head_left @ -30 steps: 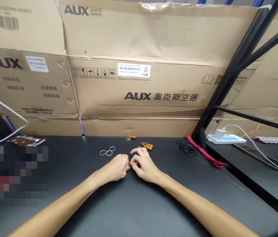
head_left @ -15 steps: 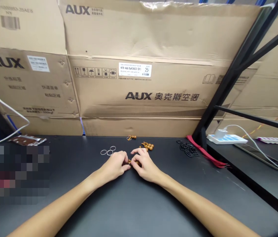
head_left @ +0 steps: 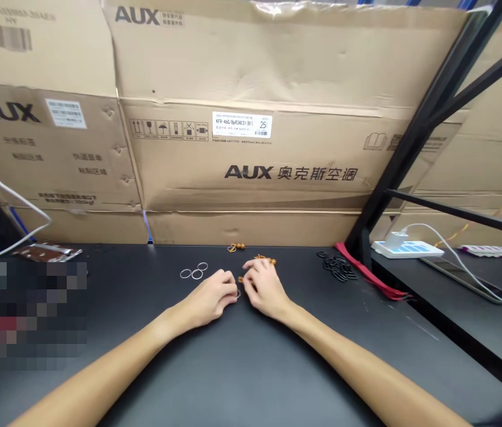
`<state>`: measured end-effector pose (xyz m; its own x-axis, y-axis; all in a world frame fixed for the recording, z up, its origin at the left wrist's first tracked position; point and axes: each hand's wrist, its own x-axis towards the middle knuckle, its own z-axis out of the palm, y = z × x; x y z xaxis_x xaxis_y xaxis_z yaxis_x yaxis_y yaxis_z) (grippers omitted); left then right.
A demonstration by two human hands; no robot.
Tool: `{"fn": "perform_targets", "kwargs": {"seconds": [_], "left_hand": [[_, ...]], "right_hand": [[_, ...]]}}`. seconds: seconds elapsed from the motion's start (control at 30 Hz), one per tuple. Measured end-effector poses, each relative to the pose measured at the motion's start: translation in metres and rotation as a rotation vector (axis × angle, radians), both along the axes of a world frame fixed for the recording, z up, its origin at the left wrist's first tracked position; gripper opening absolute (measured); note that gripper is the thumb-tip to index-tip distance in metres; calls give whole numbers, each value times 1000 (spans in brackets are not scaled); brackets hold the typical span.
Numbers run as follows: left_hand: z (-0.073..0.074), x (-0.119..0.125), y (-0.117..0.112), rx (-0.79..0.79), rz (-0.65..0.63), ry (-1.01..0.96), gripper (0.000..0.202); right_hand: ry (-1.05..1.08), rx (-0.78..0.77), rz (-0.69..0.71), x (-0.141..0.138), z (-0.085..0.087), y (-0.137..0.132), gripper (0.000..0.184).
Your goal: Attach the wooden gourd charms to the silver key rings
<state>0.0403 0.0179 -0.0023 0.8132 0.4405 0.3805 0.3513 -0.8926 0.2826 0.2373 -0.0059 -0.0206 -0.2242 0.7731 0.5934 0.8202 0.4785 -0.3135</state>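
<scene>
One ring (head_left: 239, 294), lower middle of the frame, partly hidden, apparently pinched in the curled left hand (head_left: 216, 298); slightly above, a small brown piece (head_left: 240, 279), at the fingertips of the loosely bent right hand (head_left: 266, 289), grip impossible to tell; seemingly mid-handling of both, calling next for steady fingertip alignment; farther out, left of centre, three loose rings (head_left: 197, 270).

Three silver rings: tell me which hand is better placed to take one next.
Left hand, probably: it is nearer the rings, though it seems to hold another ring; the right hand is farther off, by the beads.
</scene>
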Motion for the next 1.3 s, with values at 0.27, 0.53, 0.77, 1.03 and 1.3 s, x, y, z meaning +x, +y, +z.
{"fn": "perform_targets", "kwargs": {"seconds": [0.27, 0.53, 0.77, 1.03, 1.3], "left_hand": [[1, -8, 9, 196, 150, 102, 18], [-2, -15, 22, 362, 365, 161, 11], [-2, -13, 31, 410, 432, 212, 14], [-3, 22, 59, 437, 377, 265, 18], [-10, 37, 71, 353, 264, 284, 20]], "right_hand": [[-52, 37, 38, 11, -5, -2, 12], [-51, 87, -155, 16, -4, 8, 13], [36, 102, -170, 24, -2, 8, 13], [-64, 41, -80, 21, 0, 4, 16], [-203, -49, -65, 21, -3, 2, 27]]}}
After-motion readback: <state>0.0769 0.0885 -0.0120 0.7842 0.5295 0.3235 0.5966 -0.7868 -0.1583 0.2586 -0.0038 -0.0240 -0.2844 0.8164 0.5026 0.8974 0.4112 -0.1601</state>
